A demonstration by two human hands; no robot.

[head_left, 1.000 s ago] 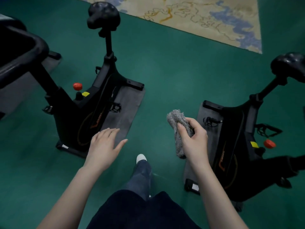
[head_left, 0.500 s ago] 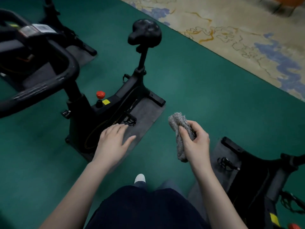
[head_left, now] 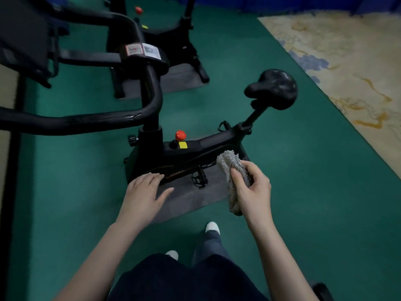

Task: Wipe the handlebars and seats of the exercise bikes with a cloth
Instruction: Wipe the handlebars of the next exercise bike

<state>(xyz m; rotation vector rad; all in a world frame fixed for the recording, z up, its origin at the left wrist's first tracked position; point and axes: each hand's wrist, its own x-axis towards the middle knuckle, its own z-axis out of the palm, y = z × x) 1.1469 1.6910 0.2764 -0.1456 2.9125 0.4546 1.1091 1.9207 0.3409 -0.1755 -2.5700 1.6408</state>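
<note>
A black exercise bike point(head_left: 186, 153) stands in front of me on a grey mat point(head_left: 195, 196). Its black seat point(head_left: 273, 88) is up at the right. Its black handlebars point(head_left: 91, 120) curve from the left edge to the stem. My right hand point(head_left: 251, 192) is shut on a folded grey cloth point(head_left: 230, 168), held in the air in front of the bike's frame, below the seat. My left hand point(head_left: 145, 192) hovers open, palm down, over the near left corner of the mat, touching nothing.
A second black bike point(head_left: 180, 40) stands behind on its own mat. A red knob point(head_left: 180, 134) and yellow label point(head_left: 183, 145) sit on the near frame. Green floor surrounds the bikes; a beige patterned carpet point(head_left: 347, 68) lies to the right. My feet point(head_left: 212, 227) are below.
The view has turned left: the left bike now fills the middle and the right bike has left the frame. Both hands keep their pose, the cloth still in my right hand.
</note>
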